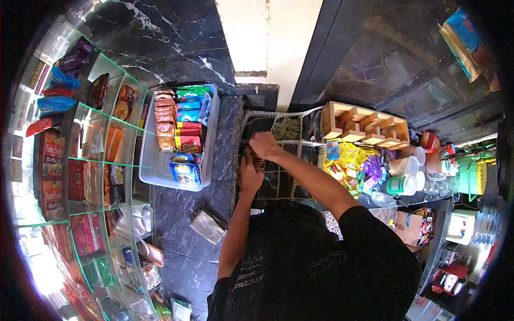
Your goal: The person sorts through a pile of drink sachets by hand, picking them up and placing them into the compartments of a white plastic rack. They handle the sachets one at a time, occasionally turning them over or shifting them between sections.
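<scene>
A divided basket [294,185] with pale, rope-like rims and dark compartments stands in front of me. My right hand [264,145] is closed in a fist over its left side. Just below, my left hand [250,175] is closed as well, its fingers near a small brownish thing [257,161] between the two hands. What that thing is, and which hand grips it, is too small and covered to tell. A dark, mottled greenish patch [286,129] fills one back compartment of the basket.
Left of the basket is a clear plastic bin [145,163] of colourful sachets, then glass shelves [88,160] with packets. A grey folded cloth [208,227] lies on the dark counter. To the right are a wooden divided box [365,125], yellow packets [348,163] and several jars [402,167].
</scene>
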Tool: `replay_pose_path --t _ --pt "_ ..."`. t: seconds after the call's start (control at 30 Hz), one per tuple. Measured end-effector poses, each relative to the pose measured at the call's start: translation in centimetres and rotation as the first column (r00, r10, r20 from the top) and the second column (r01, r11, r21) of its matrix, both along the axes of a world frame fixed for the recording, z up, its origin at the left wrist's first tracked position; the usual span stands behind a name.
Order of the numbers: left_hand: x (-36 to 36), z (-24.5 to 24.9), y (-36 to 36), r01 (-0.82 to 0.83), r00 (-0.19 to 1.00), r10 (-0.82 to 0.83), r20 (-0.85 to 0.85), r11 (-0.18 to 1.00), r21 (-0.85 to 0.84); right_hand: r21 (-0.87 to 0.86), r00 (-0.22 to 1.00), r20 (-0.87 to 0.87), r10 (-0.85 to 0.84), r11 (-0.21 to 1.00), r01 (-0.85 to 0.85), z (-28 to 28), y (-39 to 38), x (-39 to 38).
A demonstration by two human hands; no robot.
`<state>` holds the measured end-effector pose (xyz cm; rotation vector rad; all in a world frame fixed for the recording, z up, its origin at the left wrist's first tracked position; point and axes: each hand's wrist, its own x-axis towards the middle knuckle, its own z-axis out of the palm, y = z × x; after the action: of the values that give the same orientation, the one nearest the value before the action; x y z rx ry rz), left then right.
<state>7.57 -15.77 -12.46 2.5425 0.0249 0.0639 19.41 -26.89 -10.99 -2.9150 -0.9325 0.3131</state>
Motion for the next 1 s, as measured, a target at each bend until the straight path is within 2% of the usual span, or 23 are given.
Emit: replay_pose_path --t 0.1,0.17,0.2,0.27,0.33,0.4,0.47,0.5,0.57,0.6,0.63,0.7,0.77,0.87,1.0 --pt "-0.3 -0.3 0.0 0.016 0.999 -0.014 -0.041 0.999 0.038 0.026 0.998 0.062 0.022 0.999 -0.024 -2.0 0.3 -0.1" --pt "-0.6 -2.2 0.1 0.005 0.998 -0.008 0.065 0.999 0.045 0.092 0.997 0.058 0.054 0.994 -0.06 -5.5 -0.2 0.7" --pt "-0.6 -1.5 0.2 0.003 0.998 -0.006 0.067 0.999 0.045 0.125 0.996 0.057 0.072 0.989 -0.079 -6.3 -0.5 0.9" --pt "-0.6 0.7 0.2 0.014 0.995 -0.018 -0.103 0.999 -0.035 0.188 0.993 0.072 0.088 0.977 -0.101 -7.5 -1.0 1.1" --pt "-0.3 0.2 0.2 0.012 0.994 -0.017 -0.109 0.999 -0.046 0.215 0.992 0.09 0.085 0.971 -0.103 -6.0 -1.3 0.8" --pt "-0.2 -0.6 0.1 0.011 0.993 -0.018 -0.12 0.998 -0.056 0.16 0.994 0.109 0.005 0.987 -0.023 -1.9 -1.5 -0.7" --pt "0.6 -1.1 -0.3 -0.09 0.992 0.059 -0.108 0.946 -0.31 0.148 0.995 0.098 -0.005 0.989 -0.01 -1.3 -1.8 -1.3" --pt "1.0 -1.5 -0.3 -0.09 0.993 0.059 -0.107 0.946 -0.31 0.138 0.996 0.087 -0.014 0.99 0.002 -1.1 -2.0 -1.5" --pt "2.4 -2.8 0.0 -0.242 0.949 0.112 -0.294 0.858 -0.454 0.165 0.991 0.127 -0.034 0.986 0.013 -1.0 -2.2 -2.1" --pt "3.4 -5.7 0.6 -0.243 0.95 0.114 -0.291 0.857 -0.455 0.192 0.985 0.161 -0.055 0.981 0.024 -0.9 -2.3 -2.5" --pt "4.6 -10.0 1.4 -0.166 0.964 0.046 -0.261 0.872 -0.46 0.192 0.985 0.163 -0.054 0.981 0.022 -0.8 -2.5 -2.7" --pt "5.8 -12.9 2.0 -0.084 0.973 -0.027 -0.227 0.882 -0.463 0.298 0.978 0.193 -0.08 0.954 0.019 -0.6 -3.0 -3.0" --pt "6.4 -13.2 1.9 -0.095 0.957 -0.098 -0.272 0.782 -0.615 0.296 0.982 0.168 -0.091 0.954 0.038 -0.7 -3.2 -3.3" --pt "5.5 -4.1 0.6 -0.089 0.939 -0.146 -0.313 0.774 -0.627 0.34 0.986 0.121 -0.114 0.938 0.067 -2.3 -3.6 -3.1" --pt "6.0 -7.6 1.1 -0.11 0.934 -0.12 -0.336 0.798 -0.593 0.483 0.977 0.121 -0.178 0.87 0.099 -0.6 -3.5 -3.6"
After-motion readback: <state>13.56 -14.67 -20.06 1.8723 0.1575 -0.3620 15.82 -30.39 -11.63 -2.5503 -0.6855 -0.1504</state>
